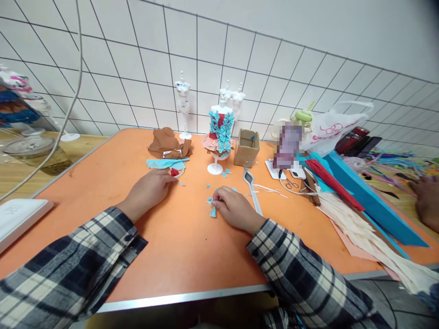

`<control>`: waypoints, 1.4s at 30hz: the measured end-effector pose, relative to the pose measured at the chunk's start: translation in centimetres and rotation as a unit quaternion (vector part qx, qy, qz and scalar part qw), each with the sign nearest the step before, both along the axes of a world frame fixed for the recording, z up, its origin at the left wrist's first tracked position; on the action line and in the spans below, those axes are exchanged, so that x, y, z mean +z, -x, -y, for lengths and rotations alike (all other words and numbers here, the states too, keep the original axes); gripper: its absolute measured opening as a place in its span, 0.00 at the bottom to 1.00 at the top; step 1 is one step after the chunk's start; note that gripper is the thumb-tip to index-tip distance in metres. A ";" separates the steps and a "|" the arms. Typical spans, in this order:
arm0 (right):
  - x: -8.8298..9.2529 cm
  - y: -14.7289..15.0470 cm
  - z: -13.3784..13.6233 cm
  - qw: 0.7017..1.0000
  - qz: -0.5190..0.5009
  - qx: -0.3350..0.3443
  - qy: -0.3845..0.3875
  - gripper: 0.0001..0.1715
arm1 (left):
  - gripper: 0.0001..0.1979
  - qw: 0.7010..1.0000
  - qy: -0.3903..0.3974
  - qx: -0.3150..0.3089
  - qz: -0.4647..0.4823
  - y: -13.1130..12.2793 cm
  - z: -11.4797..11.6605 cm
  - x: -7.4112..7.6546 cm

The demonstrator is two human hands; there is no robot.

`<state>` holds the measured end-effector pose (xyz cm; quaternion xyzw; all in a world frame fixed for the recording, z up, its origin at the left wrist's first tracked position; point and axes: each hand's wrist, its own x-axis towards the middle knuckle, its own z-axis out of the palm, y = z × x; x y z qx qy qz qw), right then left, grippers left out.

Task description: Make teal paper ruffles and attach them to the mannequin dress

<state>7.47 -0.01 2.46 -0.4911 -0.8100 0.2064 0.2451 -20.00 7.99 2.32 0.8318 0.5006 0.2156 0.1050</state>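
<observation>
My right hand [232,208] rests on the orange table [178,246] with its fingers pinched on a small folded blue paper piece [213,211]. My left hand [151,189] lies palm down further left, fingers curled loosely beside a red scrap [174,172] and a strip of blue paper [166,163]. Small blue paper bits [224,172] are scattered between my hands and a small white mannequin [219,137] dressed in blue, red and pink paper ruffles. Both sleeves are plaid.
Brown crumpled paper [168,142] lies behind the blue strip. A small cardboard box [246,147], a white tool [252,189], scissors [291,183] and stacked crepe paper sheets [350,201] sit to the right. Bare white mannequins [183,103] stand at the wall. Another person's hand [427,201] is at far right.
</observation>
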 end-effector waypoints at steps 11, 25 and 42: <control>-0.2 0.4 0.1 0.999 -0.039 -0.016 -0.023 0.04 | 0.18 0.972 0.179 -0.030 0.150 -5.6 5.3 1.3; -1.0 1.6 0.7 0.980 -0.190 -0.044 0.047 0.23 | 0.17 0.930 0.271 -0.064 0.240 -6.7 6.1 0.9; -1.5 1.9 0.4 0.919 -0.306 -0.028 0.248 0.14 | 0.17 0.956 0.219 -0.064 0.184 -6.6 6.1 0.4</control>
